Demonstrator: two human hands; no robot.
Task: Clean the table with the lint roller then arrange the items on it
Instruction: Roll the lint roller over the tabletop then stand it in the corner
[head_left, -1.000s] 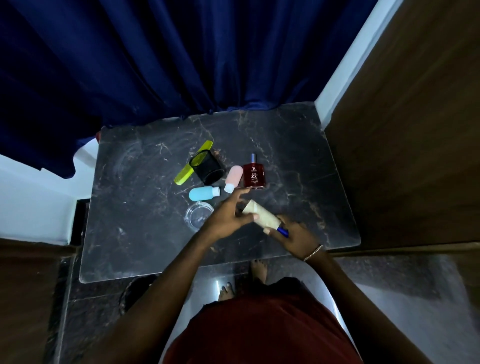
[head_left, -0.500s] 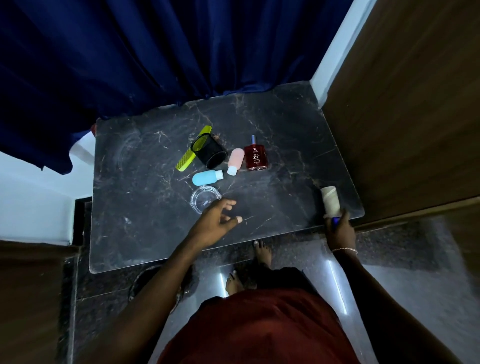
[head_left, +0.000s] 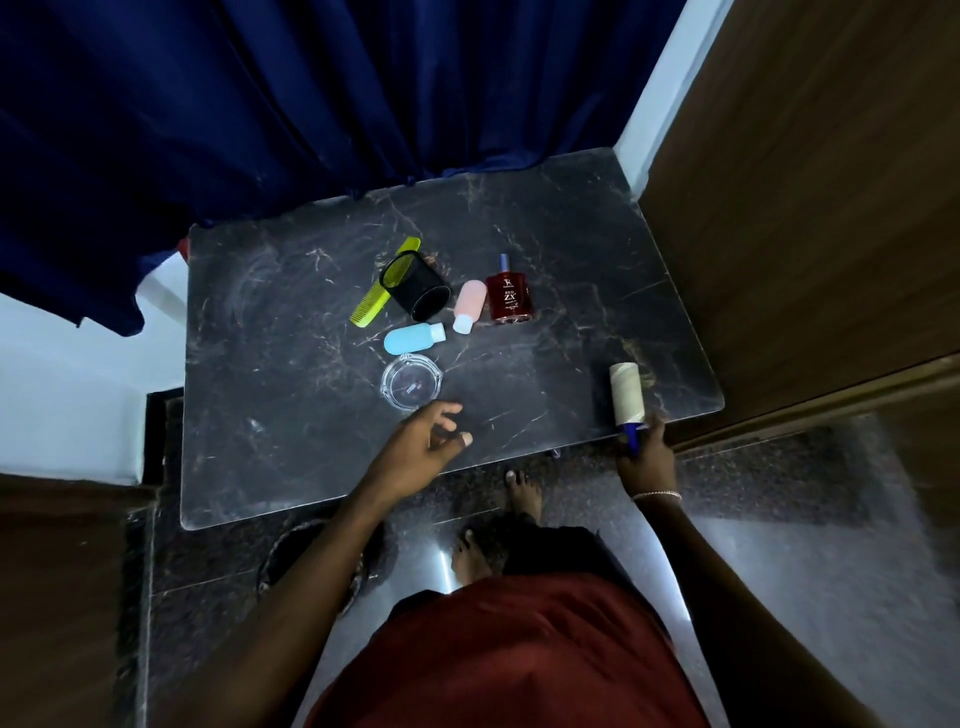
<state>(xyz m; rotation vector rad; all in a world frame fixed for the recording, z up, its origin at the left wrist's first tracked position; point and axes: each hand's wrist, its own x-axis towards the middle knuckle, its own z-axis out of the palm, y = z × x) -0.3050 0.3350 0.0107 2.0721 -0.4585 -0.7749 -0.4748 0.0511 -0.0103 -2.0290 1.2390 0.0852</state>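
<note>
The lint roller (head_left: 627, 394) lies with its beige roll on the near right corner of the dark marble table (head_left: 291, 457). My right hand (head_left: 645, 457) grips its blue handle at the table edge. My left hand (head_left: 421, 447) hovers open over the near middle, just below a clear glass ashtray (head_left: 410, 385). Farther back lie a blue bottle (head_left: 414, 337), a pink bottle (head_left: 469, 304), a red perfume bottle (head_left: 509, 296), a tipped black mesh cup (head_left: 414, 285) and a yellow-green comb (head_left: 370, 307).
A dark blue curtain (head_left: 311, 104) hangs behind the table. A wooden panel (head_left: 831, 182) stands at the right, against the table's side. My bare feet (head_left: 522, 493) are on the polished floor below the near edge.
My right hand carried the lint roller from the table's middle to the near right corner. My left hand let go of the roll and now hovers open.
</note>
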